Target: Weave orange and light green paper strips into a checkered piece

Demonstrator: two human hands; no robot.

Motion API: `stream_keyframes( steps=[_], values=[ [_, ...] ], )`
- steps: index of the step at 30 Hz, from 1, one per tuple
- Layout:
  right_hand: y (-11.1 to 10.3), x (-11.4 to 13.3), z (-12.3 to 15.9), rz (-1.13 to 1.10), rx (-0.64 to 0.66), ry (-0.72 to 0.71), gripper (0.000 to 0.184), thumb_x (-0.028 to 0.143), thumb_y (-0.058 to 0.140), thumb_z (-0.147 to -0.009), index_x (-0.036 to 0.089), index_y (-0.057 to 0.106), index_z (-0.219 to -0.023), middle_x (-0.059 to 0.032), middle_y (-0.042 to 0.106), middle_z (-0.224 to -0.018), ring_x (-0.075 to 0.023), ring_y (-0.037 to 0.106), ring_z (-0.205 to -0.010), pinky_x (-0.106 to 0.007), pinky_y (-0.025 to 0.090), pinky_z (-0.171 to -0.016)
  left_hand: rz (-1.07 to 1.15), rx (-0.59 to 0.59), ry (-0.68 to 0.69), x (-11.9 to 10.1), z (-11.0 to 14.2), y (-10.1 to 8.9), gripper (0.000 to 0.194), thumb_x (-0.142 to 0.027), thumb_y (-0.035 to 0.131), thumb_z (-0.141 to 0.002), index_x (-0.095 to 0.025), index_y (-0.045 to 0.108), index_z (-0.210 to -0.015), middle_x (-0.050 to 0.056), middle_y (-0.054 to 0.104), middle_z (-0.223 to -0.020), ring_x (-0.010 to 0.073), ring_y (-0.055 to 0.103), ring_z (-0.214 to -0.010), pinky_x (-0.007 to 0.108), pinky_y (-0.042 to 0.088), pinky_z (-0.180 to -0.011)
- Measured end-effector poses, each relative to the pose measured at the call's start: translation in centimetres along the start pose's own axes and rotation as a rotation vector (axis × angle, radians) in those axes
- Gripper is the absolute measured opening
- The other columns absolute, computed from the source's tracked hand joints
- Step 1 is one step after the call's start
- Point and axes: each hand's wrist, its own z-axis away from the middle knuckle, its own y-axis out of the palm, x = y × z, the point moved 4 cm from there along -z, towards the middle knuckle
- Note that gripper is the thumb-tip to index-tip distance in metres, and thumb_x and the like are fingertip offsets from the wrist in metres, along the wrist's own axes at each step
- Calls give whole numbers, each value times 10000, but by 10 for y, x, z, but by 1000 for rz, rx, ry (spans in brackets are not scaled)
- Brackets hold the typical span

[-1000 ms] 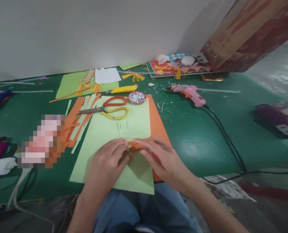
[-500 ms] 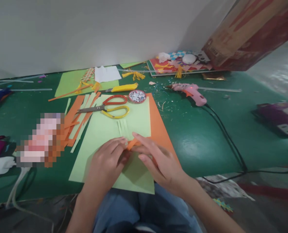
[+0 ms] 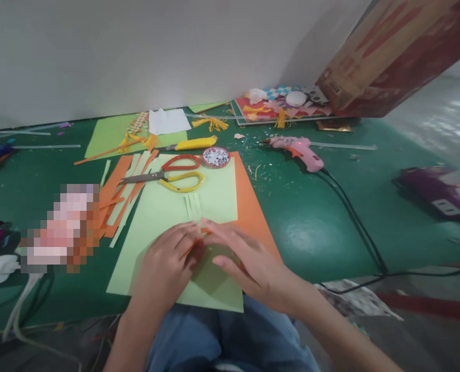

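Head view, 1 camera.

Writing: carton (image 3: 400,57), upper right, tilted, with red print and a small dark label, too blurred to read. Pixelated item (image 3: 61,225), left; any lettering is masked.

Hands: 2. Left hand (image 3: 164,261), fingers curled in and closed on an orange strip (image 3: 205,232). Right hand (image 3: 253,263), fingers extended to the left fingertips and over the strip, thumb standing apart. Whether the right fingers pinch the strip cannot be told.

Work: the orange strip lies between the hands, mostly covered, just below a group of light green strips (image 3: 193,205), above a pale green sheet (image 3: 214,201). Orange sheet (image 3: 253,230), partly beneath the green.

Nearby: 1 pair of scissors (image 3: 162,175), red and yellow handles; 1 round dish (image 3: 216,156) beside them; 1 yellow cutter (image 3: 196,143); 1 pink glue gun (image 3: 297,149), on the green table (image 3: 311,222).

Changed from 0.5 s ago: the right index finger, then raised, now lies lower; less orange shows. Scissors and dish keep their places.
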Motion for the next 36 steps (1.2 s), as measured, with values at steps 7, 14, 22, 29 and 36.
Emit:
stream_keyframes(
  steps=[7, 14, 22, 29, 36],
  values=[
    [-30, -12, 0, 88, -225, 9, 332, 268, 382, -947, 221, 541, -1235, -35, 726, -963, -161, 662, -912, -268, 523, -756, -28, -15, -39, 1, 1, 0, 148, -139, 492, -894, -151, 634, -934, 78, 726, -945, 204, 681, -935, 342, 582, -811],
    [-144, -98, -18, 936, -205, 758, 353, 430, 460, -887, 136, 654, -915, -158, 696, -911, -278, 632, -798, -329, 379, -597, -5, -33, -30, 1, 0, 0, 132, -154, 501, -901, -165, 632, -912, 65, 733, -947, 194, 686, -932, 347, 581, -825],
    [-146, -145, -38, 938, 9, 1032, 668, 574, 365, -907, -14, 565, -1152, -281, 622, -1106, -363, 589, -1035, -354, 385, -694, -23, -9, -26, 1, 2, 0, 114, -233, 547, -889, -151, 625, -900, 82, 722, -953, 217, 679, -935, 351, 573, -794],
    [-141, -143, -36, 920, -96, 1023, 661, 538, 357, -923, -52, 505, -1181, -330, 581, -1126, -384, 586, -1044, -361, 353, -665, -249, 26, -11, -10, -12, 6, 296, -404, 558, -869, -142, 581, -733, 75, 646, -726, 211, 627, -681, 322, 505, -560],
    [-141, -148, -34, 925, -137, 1019, 622, 519, 388, -916, -35, 499, -1175, -328, 581, -1124, -381, 585, -1041, -357, 345, -671, -374, -15, 40, -17, -17, 10, 330, -373, 523, -898, -152, 546, -654, 38, 580, -628, 176, 566, -591, 296, 438, -532]
  ],
)
